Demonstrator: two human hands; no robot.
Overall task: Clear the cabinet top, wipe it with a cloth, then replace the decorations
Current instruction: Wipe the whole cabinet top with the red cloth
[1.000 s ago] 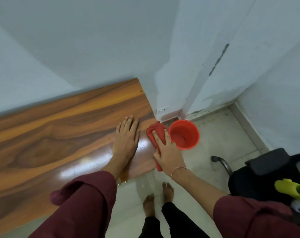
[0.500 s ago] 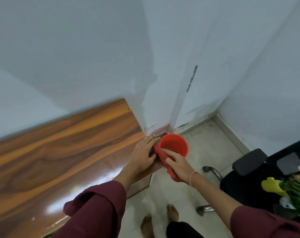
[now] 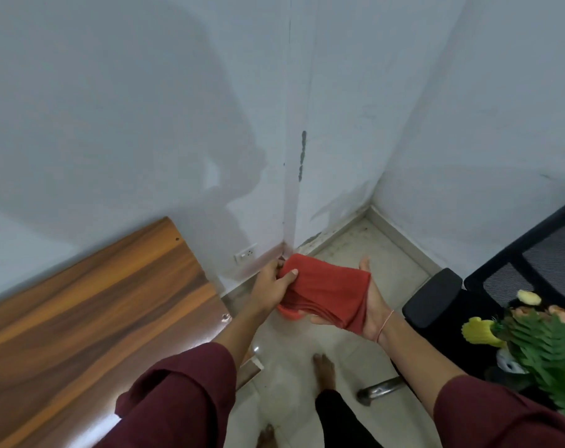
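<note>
The red cloth (image 3: 331, 289) is stretched between both hands, held in the air over the floor, to the right of the cabinet's end. My left hand (image 3: 273, 287) pinches its left corner. My right hand (image 3: 370, 305) lies palm up under the cloth's right side, fingers curled around the edge. A sliver of the orange-red bucket (image 3: 287, 313) shows beneath the cloth; the rest is hidden. The glossy wooden cabinet top (image 3: 97, 302) at the lower left is bare. The decorations, green leaves with flowers (image 3: 546, 344) and a yellow piece (image 3: 479, 331), lie on the chair at the right.
A black office chair (image 3: 442, 299) stands at the right with its metal base (image 3: 379, 389) on the tiled floor. My bare feet (image 3: 323, 370) are on the floor below the hands. White walls meet in a corner behind, with a wall socket (image 3: 246, 253) low down.
Both hands left the cabinet's right end; the cloth came off the surface and is now spread between them over the bucket. The view swung right.
</note>
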